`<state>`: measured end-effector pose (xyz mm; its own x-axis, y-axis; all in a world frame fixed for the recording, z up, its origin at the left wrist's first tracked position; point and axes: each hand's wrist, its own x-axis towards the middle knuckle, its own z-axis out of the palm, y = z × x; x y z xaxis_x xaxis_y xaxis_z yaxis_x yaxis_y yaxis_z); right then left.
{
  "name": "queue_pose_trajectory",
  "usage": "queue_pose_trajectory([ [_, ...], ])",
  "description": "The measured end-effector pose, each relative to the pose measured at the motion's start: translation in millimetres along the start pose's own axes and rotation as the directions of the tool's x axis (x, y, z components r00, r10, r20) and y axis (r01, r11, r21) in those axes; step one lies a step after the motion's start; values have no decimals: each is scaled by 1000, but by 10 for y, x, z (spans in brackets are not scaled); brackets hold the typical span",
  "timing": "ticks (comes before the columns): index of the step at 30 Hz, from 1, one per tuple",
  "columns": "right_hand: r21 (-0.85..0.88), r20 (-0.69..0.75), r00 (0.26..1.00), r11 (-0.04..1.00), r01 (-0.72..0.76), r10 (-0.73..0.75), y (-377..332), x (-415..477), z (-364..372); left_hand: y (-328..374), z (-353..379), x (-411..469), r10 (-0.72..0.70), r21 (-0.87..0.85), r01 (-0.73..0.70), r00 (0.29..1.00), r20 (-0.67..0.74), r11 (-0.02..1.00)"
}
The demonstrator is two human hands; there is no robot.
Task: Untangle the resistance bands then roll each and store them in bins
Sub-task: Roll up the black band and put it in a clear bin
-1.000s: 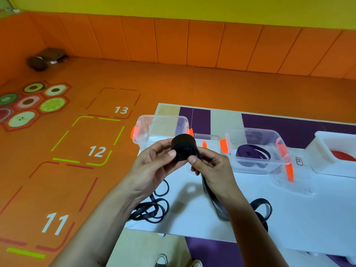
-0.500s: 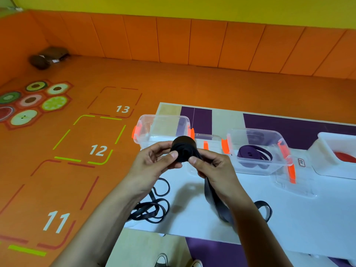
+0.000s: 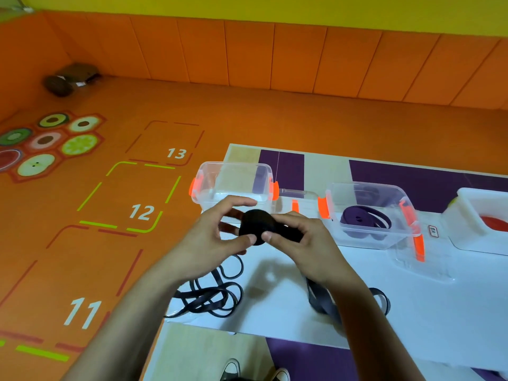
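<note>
Two hands point(image 3: 209, 243) point(image 3: 308, 246) on one black roll point(image 3: 254, 225)

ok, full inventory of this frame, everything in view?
black band roll: 1, black, above the table; its tail hangs down
tangled bands: 1 pile, black, table's near-left corner
left clear bin: 1, clear with orange latches, far left, looks empty
right clear bin: 1, clear with orange latches, mid table
purple band: 1, purple, in right clear bin
white bin: 1, white, right edge
red band: 1, red, in white bin
table: 1, white
shoes: 2, dark, bottom edge
left hand: pinches roll
right hand: pinches roll
</note>
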<state>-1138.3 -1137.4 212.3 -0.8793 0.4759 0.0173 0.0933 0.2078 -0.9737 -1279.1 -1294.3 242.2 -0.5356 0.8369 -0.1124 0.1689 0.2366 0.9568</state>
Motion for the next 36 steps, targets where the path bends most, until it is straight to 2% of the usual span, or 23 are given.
queue_pose_trajectory([
  [2,-65,52,999,998,-9,13,-6,-8,2,63,-56,8,81,296,-95,995,59,950],
  [3,-71,66,998,997,-9,13,-15,-5,5,79,-81,15,98,358,-119,992,78,926],
  [9,16,45,998,999,-52,51,-35,2,23,63,-173,30,115,392,-144,989,97,908],
  [13,229,10,998,972,-57,56,-23,6,11,3,-76,49,108,98,-110,994,28,989],
  [16,338,-28,998,940,-37,49,-33,3,2,-12,-7,84,76,-198,-83,996,-40,977],
  [18,319,-56,998,948,-22,42,-39,14,0,-22,56,104,43,-418,-61,998,-51,906],
  [21,351,-94,995,936,-5,40,-69,41,55,-35,134,119,-21,-708,-27,998,-60,706],
  [23,361,-118,992,933,6,39,-72,60,68,-17,193,126,-66,-783,12,997,-37,622],
  [24,353,-117,993,936,11,32,-64,62,51,-7,217,126,-72,-783,31,997,-17,621],
  [25,334,-103,994,942,11,25,-55,64,25,-10,219,128,-71,-747,44,997,-5,664],
  [26,293,-81,997,956,4,20,-47,63,-9,-23,194,131,-71,-652,49,997,-8,756],
  [28,146,-32,999,989,-20,25,-42,67,-80,-75,64,138,-67,-286,54,997,-38,957],
  [29,69,-7,999,997,-33,34,-43,67,-110,-90,-5,137,-60,-76,56,997,-48,996],
  [31,-61,35,998,997,-45,47,-63,77,-146,-79,-109,127,-9,259,18,999,-38,966],
  [32,-113,54,998,993,-38,45,-77,87,-148,-52,-137,118,25,363,-19,1000,-12,932],
  [34,-179,100,994,984,-13,31,-109,104,-117,5,-156,116,77,469,-94,996,55,878],
  [36,-204,96,995,979,14,6,-113,108,-70,48,-162,124,91,487,-126,991,93,864],
])
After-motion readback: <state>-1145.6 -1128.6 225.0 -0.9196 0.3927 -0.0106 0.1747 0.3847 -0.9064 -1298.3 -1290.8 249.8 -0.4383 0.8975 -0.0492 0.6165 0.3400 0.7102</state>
